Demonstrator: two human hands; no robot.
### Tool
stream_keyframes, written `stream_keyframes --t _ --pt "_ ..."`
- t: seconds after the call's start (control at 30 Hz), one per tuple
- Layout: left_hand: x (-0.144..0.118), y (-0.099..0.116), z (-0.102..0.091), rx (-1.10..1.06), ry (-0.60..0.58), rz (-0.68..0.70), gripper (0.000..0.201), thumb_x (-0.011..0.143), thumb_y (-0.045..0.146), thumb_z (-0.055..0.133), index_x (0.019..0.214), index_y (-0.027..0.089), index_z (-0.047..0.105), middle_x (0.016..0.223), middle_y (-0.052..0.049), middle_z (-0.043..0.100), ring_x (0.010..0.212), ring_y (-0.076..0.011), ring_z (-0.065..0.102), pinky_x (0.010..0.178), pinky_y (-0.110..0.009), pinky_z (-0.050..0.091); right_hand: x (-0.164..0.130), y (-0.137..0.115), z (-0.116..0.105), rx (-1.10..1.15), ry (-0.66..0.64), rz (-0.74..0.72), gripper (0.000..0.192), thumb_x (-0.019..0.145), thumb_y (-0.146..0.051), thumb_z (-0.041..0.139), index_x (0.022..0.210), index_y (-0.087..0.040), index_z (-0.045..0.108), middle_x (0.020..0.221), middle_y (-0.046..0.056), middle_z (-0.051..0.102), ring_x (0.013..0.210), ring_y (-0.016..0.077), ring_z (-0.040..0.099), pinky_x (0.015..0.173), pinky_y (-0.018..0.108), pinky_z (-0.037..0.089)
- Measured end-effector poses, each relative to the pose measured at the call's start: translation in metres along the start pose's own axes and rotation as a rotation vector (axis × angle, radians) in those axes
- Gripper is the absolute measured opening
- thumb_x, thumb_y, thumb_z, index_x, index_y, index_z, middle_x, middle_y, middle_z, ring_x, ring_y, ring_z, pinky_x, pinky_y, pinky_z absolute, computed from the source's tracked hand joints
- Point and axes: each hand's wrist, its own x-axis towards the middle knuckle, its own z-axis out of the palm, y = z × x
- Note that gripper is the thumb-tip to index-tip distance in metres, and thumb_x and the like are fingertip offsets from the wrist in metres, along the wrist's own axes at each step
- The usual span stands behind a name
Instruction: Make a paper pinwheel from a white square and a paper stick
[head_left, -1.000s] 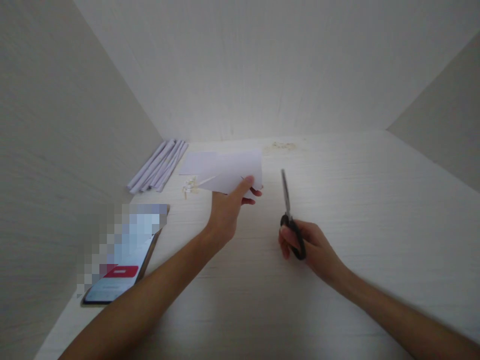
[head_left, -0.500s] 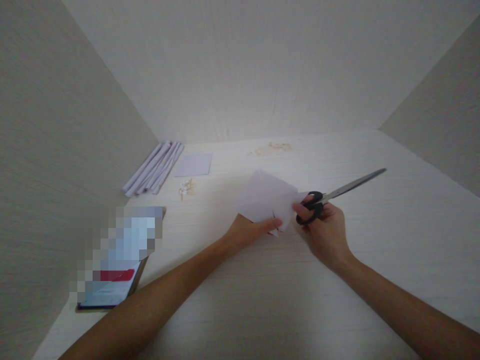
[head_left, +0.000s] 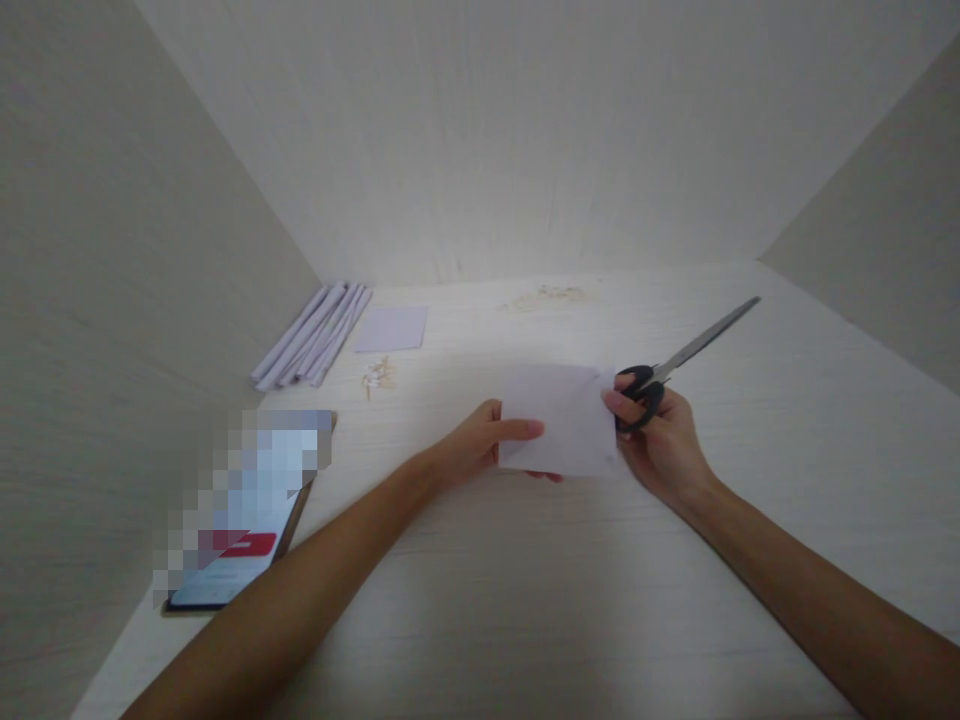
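A roughly square piece of white paper (head_left: 562, 400) is held between both hands above the table. My left hand (head_left: 480, 435) grips its left side, thumb on top and fingers underneath. At the paper's right edge, my right hand (head_left: 660, 430) pinches with thumb and finger. The same hand carries black-handled scissors (head_left: 682, 355) by the finger loops, their blades closed and pointing up to the right, away from the paper.
Rolled paper tubes (head_left: 315, 335) lie at the back left beside a flat paper square (head_left: 391, 329). Small cotton swab pieces (head_left: 379, 376) are in front of it. A tablet (head_left: 255, 510), partly blurred, rests at the left. Thin beige bits (head_left: 551, 296) lie near the back wall.
The paper has been turned from a slanted position to lie squarely between the hands. My left hand has shifted its grip to the left side. The scissors have tilted slightly upward.
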Motion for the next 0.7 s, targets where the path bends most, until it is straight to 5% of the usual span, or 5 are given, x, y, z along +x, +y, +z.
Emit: stream_keyframes --t 0.2,0.4,0.57,0.7 --pt "-0.003 -0.001 -0.001 0.08 -0.044 -0.012 0.036 0.052 0.013 0.069 0.087 0.015 0.062 0.082 -0.009 0.067 0.069 -0.0184 0.062 0.057 -0.029 0.052 0.0 0.003 -0.003 -0.078 -0.103 0.004 0.021 0.055 -0.029 0.07 0.066 -0.018 0.055 0.048 -0.007 0.04 0.038 0.004 0.03 0.035 0.02 0.02" --pt "-0.002 -0.006 0.0 0.091 -0.037 0.018 0.037 0.052 0.014 0.07 0.088 0.014 0.061 0.083 -0.009 0.066 0.064 -0.0161 0.061 0.054 -0.027 0.051 0.001 0.003 -0.001 -0.053 -0.025 0.023 0.021 0.056 -0.029 0.07 0.068 -0.017 0.056 0.049 -0.007 0.043 0.038 0.0033 0.031 0.034 0.019 0.02" --pt "0.007 -0.008 0.005 -0.004 0.299 0.213 0.028 0.056 0.021 0.068 0.082 0.014 0.06 0.078 -0.005 0.065 0.061 -0.0132 0.06 0.058 -0.027 0.051 0.0 0.002 0.002 -0.018 0.075 -0.069 0.018 0.063 -0.029 0.065 0.067 -0.017 0.053 0.06 -0.003 0.051 0.038 0.0024 0.034 0.033 0.018 0.021" --pt "0.011 -0.004 0.01 -0.016 0.545 0.392 0.023 0.059 0.025 0.066 0.079 0.015 0.059 0.077 -0.002 0.063 0.066 -0.0107 0.058 0.057 -0.021 0.048 -0.012 0.005 0.008 -0.062 -0.036 0.012 0.019 0.065 -0.03 0.065 0.069 -0.015 0.053 0.058 -0.003 0.053 0.039 0.0027 0.035 0.033 0.017 0.022"
